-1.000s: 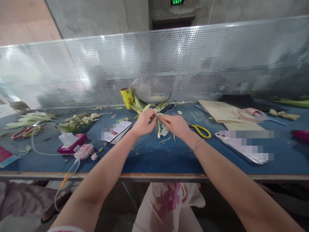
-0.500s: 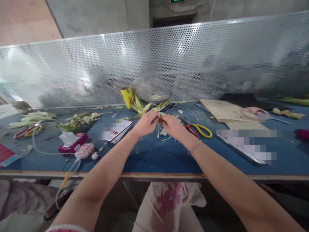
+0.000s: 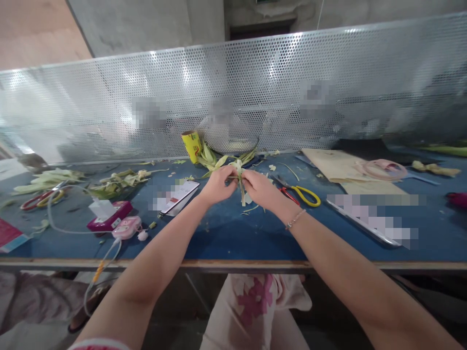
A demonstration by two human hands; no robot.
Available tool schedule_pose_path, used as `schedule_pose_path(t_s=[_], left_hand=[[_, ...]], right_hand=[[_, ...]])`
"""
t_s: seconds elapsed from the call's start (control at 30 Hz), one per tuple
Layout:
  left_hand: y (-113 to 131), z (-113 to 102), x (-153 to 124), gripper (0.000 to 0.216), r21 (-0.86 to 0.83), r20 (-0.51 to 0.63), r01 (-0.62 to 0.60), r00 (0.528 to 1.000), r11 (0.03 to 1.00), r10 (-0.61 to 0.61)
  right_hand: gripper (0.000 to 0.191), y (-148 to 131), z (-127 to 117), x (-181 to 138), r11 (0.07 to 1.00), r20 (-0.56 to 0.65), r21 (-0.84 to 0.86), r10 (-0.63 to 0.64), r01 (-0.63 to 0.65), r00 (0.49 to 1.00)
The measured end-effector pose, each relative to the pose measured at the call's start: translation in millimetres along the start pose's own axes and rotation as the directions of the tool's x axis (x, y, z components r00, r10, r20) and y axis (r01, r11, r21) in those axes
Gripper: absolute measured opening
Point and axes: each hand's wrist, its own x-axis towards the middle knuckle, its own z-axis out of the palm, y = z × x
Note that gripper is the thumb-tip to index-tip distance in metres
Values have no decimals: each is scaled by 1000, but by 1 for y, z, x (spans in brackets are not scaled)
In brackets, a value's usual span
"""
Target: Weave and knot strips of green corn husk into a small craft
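Note:
Over the middle of the blue table, my left hand (image 3: 220,184) and my right hand (image 3: 259,187) meet around a small pale-green bundle of corn husk (image 3: 239,166). Both hands are closed, with thumbs and fingertips pinching it from either side. Its leafy top spreads above the fingers, and a pale strip hangs below them. My fingers cover its middle. Scissors with red and yellow handles (image 3: 307,195) lie just right of my right hand. Left of my left hand lies a phone (image 3: 182,194). More corn husks (image 3: 209,159) rest behind the hands, beside a yellow tube (image 3: 191,147).
A perforated metal screen (image 3: 248,97) runs along the table's back. At left are a second pair of scissors (image 3: 36,201), husk piles (image 3: 118,183), a magenta box (image 3: 109,217) and a pink case (image 3: 126,227) with a cable. At right lie brown paper sheets (image 3: 335,165) and a tablet-like slab (image 3: 365,223).
The husk bundle now stands up between my fingers, its leafy top and hanging strip showing more. My hands have shifted slightly, still together. The other things stay put.

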Motion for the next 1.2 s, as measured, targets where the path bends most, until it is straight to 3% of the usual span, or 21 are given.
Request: schedule_pose_path(t_s=[0.27,0.67,0.97,1.2], left_hand=[[2,-4,0,7,-52,17,-65,998,997,66],[-1,-3,0,6,-6,60,-73,995,997,74],[-5,-1,-1,5,-50,114,10,993,999,-4],[-1,0,-1,12,-196,95,123,990,973,-106]], right_hand=[[16,-3,-8,-1,995,-24,24,-98,99,995],[20,1,-10,-1,987,24,-95,-126,128,992],[24,5,-11,1,988,34,-100,-114,117,993],[23,9,-9,2,992,14,-82,-96,97,995]])
